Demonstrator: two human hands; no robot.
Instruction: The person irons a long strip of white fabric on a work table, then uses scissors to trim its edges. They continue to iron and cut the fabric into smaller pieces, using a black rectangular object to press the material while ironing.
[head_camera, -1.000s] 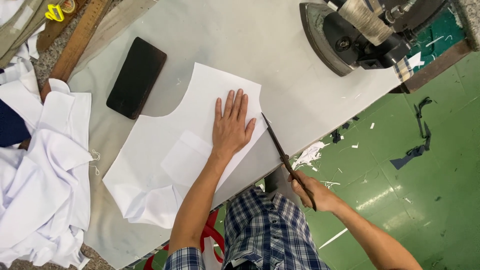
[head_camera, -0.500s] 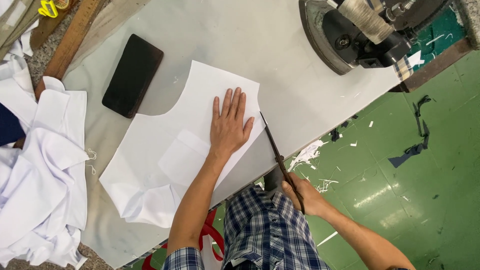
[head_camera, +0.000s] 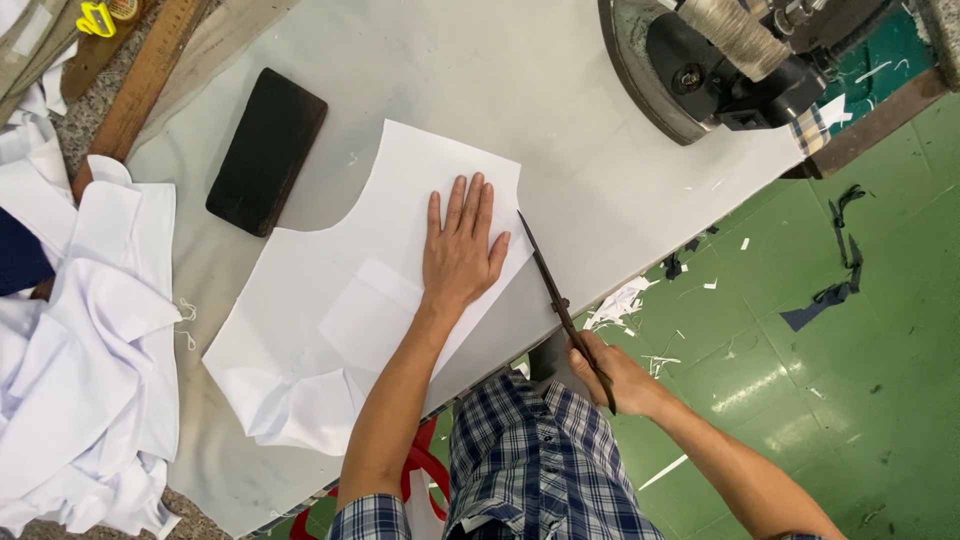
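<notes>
1. Since the earlier frames the right hand (head_camera: 615, 378) has drawn a little nearer to the white fabric panel (head_camera: 360, 290), and the tip of its scissors (head_camera: 560, 300) now sits just beside the panel's right edge; the left hand (head_camera: 460, 250) has stayed flat on the same spot.
2. Left hand: it lies palm down on the upper right part of the fabric panel, fingers straight and only slightly spread, thumb angled out toward the panel's right edge.
3. Right hand: its fingers are curled tight round the scissors' handles, off the table's edge and below and to the right of the panel. The dark blades point up toward the panel's right corner and look close together; whether they grip cloth cannot be told.
4. Fabric panel: it lies flat on the pale table (head_camera: 520, 90), with a curved cut-out on its upper left side and a crumpled lower corner near the table's edge.
5. A black rectangular block (head_camera: 267, 150) rests just beyond the panel's curved cut-out.
6. A heap of white garments (head_camera: 80, 350) lies well to the left of the panel.
7. A dark metal machine (head_camera: 720, 55) stands up and to the right of the panel.
8. Green floor (head_camera: 850, 330) strewn with scraps shows to the right of the panel, past the table's edge.
</notes>
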